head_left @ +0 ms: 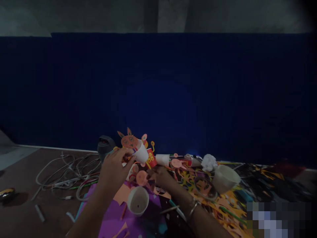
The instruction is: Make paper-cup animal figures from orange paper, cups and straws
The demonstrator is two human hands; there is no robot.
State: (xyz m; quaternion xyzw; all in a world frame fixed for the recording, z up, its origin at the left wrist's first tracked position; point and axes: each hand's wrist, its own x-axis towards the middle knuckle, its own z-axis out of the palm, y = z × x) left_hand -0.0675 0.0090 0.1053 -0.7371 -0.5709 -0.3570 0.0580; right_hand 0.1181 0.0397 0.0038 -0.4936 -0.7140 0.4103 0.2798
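Note:
My left hand [115,165] is closed on a white paper cup [141,152], held tilted. An orange paper animal face [129,141] with two pointed ears is on the cup's left side. My right hand [158,175] reaches in below and to the right, its fingers dark and partly hidden. Near its fingertips are a pink paper disc [142,178] and a red cup [151,158] with yellow markings. Another white cup [162,159] lies on its side just beyond. In front of both hands, an open white cup [138,201] stands on purple paper [106,223].
Tangled white cables [66,172] lie at the left, beside a dark rounded container [105,145]. A crumpled white paper ball [209,163] and a pale tub [226,178] stand at the right among colourful paper scraps [223,215]. A blue partition [158,92] rises behind.

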